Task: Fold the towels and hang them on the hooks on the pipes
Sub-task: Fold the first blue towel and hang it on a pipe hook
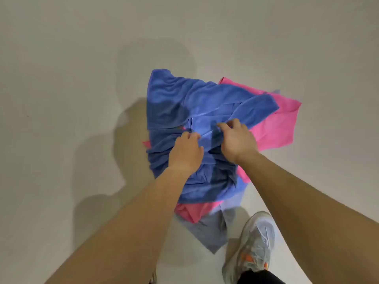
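A crumpled blue towel (184, 99) lies on top of a pile on the pale floor. Under it a pink towel (281, 121) sticks out to the right and at the near side. A pale grey-blue cloth (209, 230) shows at the pile's near edge. My left hand (185, 152) reaches down onto the middle of the blue towel, its fingers curled into the fabric. My right hand (235, 138) is just to its right, pinching a fold of the same blue towel. No hooks or pipes are in view.
The pale floor (71, 78) spreads on all sides of the pile. My right foot in a grey shoe with orange marks (254, 247) stands at the near right, close to the grey-blue cloth. Shadows fall to the left of the pile.
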Demonstrator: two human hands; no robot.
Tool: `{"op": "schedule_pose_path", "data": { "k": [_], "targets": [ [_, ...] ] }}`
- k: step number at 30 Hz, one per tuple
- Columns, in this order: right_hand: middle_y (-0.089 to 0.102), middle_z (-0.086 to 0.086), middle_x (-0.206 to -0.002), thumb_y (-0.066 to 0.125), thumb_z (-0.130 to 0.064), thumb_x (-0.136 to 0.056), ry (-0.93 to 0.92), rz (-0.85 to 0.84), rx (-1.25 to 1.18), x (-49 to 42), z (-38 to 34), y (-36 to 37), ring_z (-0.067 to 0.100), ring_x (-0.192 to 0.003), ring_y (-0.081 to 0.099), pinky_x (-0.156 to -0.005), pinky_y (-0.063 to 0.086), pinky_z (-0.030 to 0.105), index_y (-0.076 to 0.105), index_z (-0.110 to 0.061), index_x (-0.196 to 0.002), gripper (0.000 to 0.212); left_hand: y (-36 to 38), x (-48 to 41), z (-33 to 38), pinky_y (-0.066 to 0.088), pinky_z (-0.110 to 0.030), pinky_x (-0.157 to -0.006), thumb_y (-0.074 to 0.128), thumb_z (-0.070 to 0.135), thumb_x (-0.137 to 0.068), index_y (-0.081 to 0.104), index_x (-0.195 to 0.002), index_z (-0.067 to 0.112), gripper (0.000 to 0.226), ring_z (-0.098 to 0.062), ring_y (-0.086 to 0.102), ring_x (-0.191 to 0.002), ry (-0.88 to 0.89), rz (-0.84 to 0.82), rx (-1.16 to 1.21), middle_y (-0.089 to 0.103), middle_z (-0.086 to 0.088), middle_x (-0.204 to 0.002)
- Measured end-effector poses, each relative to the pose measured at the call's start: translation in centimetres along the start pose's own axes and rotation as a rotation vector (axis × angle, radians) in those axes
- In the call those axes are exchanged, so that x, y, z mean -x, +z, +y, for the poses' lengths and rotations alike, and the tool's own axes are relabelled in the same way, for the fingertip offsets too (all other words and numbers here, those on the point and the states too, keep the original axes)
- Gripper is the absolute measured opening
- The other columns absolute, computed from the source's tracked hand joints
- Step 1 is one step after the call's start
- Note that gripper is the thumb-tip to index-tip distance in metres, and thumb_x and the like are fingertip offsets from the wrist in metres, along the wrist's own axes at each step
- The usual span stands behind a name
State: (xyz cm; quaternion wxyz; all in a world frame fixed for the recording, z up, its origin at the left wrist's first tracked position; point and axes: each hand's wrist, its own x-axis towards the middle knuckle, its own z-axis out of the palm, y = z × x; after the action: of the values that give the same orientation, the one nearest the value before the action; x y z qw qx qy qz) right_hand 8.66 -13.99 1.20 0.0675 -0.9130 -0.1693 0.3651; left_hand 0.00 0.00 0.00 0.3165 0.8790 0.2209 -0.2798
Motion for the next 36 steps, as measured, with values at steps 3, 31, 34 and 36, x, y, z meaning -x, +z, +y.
{"op": "schedule_pose_path", "data": {
  "k": [3, 31, 34, 36],
  "targets": [
    [0.026, 0.008, -0.151, 0.055, -0.022, -0.089, -0.097, 0.033, 0.185, -3.5, 1.1, 2.1, 0.036, -0.133, 0.031, -0.107, 0.033, 0.048, 0.04, -0.034, -0.145, 0.059, 2.5, -3.0, -0.7, 0.05, -0.043, -0.089, 0.06, 0.028, -0.096, 0.052, -0.126, 0.017, 0.033, -0.026, 0.049, -0.115, 0.009, 0.057, -0.011, 0.05, -0.006, -0.127],
    [0.049, -0.001, -0.067, 0.045, -0.018, -0.092, -0.118, 0.17, -0.21, 45.5, -14.8, -43.3, 0.03, -0.069, 0.048, -0.055, 0.033, 0.035, 0.036, -0.024, -0.063, 0.031, -43.6, 41.3, 27.4, 0.049, -0.027, -0.075, 0.057, 0.016, -0.092, 0.059, -0.078, 0.041, 0.028, -0.012, 0.062, -0.08, 0.236, 0.173, 0.244, 0.066, 0.015, -0.079],
    [0.052, 0.0, -0.073, 0.045, -0.02, -0.089, -0.127, 0.247, -0.288, 53.5, -16.7, -48.4, 0.028, -0.076, 0.052, -0.059, 0.036, 0.035, 0.038, -0.026, -0.063, 0.028, -48.2, 48.8, 30.2, 0.047, -0.022, -0.068, 0.062, 0.021, -0.092, 0.062, -0.082, 0.038, 0.019, -0.004, 0.058, -0.072, 0.311, 0.19, 0.275, 0.065, 0.019, -0.074],
    [0.054, 0.0, -0.083, 0.045, -0.023, -0.087, -0.113, 0.324, -0.346, 58.3, -17.2, -50.8, 0.024, -0.085, 0.055, -0.067, 0.044, 0.037, 0.051, -0.024, -0.069, 0.019, -50.3, 53.0, 31.6, 0.044, -0.02, -0.062, 0.065, 0.022, -0.089, 0.064, -0.081, 0.036, 0.017, -0.004, 0.054, -0.064, 0.377, 0.209, 0.317, 0.061, 0.022, -0.066]
  ]
}}
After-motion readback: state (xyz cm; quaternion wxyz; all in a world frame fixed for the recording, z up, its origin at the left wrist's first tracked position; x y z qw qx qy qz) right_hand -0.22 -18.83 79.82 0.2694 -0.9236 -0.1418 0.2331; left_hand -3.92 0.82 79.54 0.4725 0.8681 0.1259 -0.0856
